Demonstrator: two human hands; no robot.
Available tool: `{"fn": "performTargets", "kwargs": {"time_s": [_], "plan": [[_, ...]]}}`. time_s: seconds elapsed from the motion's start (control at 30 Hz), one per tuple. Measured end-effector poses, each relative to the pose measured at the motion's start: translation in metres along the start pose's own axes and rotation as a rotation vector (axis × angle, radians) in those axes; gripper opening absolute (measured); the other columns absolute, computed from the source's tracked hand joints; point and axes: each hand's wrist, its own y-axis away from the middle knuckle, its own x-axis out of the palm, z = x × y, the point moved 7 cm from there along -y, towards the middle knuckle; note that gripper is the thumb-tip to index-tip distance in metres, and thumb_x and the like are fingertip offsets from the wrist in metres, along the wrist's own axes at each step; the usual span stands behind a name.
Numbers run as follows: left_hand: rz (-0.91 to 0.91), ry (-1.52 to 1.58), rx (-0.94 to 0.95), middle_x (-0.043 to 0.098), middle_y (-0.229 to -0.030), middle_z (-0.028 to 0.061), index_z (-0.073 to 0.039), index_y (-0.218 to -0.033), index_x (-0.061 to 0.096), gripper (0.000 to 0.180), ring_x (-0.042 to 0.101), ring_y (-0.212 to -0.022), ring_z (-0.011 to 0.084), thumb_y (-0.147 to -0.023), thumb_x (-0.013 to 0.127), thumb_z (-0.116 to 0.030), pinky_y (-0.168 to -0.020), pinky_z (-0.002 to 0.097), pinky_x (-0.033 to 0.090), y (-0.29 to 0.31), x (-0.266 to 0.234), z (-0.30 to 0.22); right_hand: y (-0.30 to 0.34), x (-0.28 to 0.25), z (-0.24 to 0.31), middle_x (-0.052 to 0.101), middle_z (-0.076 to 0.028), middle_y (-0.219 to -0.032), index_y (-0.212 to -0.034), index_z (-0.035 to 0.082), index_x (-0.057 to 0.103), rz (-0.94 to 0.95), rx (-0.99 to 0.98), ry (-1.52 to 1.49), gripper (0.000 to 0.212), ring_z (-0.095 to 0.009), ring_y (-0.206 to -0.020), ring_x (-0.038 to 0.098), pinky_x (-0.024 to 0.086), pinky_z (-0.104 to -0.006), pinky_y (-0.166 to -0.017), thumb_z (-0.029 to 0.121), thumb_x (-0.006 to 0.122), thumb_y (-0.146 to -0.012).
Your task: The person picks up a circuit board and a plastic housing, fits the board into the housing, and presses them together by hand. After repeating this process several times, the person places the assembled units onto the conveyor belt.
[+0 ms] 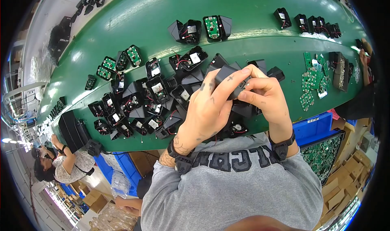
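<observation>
My left hand (pixel 209 105) is wrapped round a small black plastic housing (pixel 224 73), held up over the bench. My right hand (pixel 270 99) is against the housing's right side, with thumb and index finger pinched together there. What sits between those fingertips is too small to make out. Below and left of my hands lies a pile of open black housings (pixel 156 88), several with red wires and white-labelled parts inside. More black housings (pixel 276 73) lie just beyond my right hand.
The green bench (pixel 260 11) carries a housing with a green circuit board (pixel 212 27) and loose circuit boards (pixel 310 80) at right. Blue bins (pixel 313 125) stand below its near edge. Another person (pixel 69 164) is at far left; a co-worker's arm (pixel 362 58) shows at far right.
</observation>
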Motion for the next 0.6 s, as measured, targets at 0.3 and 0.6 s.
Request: {"fn": "performTargets", "kwargs": {"time_s": [0.3, 0.6], "plan": [[-0.014, -0.100, 0.059, 0.064, -0.111, 0.0127, -0.005, -0.118, 0.054, 0.051, 0.061, -0.095, 0.0347, -0.071, 0.063, 0.012, -0.079, 0.0373, 0.050, 0.004, 0.003, -0.001, 0.005, -0.001, -0.023, 0.052, -0.003, -0.094, -0.081, -0.001, 0.069, -0.171, 0.014, -0.228, 0.010, -0.010, -0.086, 0.051, 0.044, -0.0217, -0.074, -0.003, 0.075, -0.072], [0.028, 0.161, -0.208, 0.062, -0.111, 0.0083, -0.006, -0.128, 0.049, 0.053, 0.062, -0.090, 0.0194, -0.079, 0.064, 0.006, -0.073, 0.0295, 0.049, 0.010, 0.011, 0.005, 0.009, -0.008, -0.005, 0.055, -0.005, -0.098, -0.099, -0.002, 0.066, -0.210, -0.046, -0.174, 0.031, -0.013, -0.087, 0.056, 0.046, -0.0247, -0.076, -0.008, 0.072, -0.070]]}}
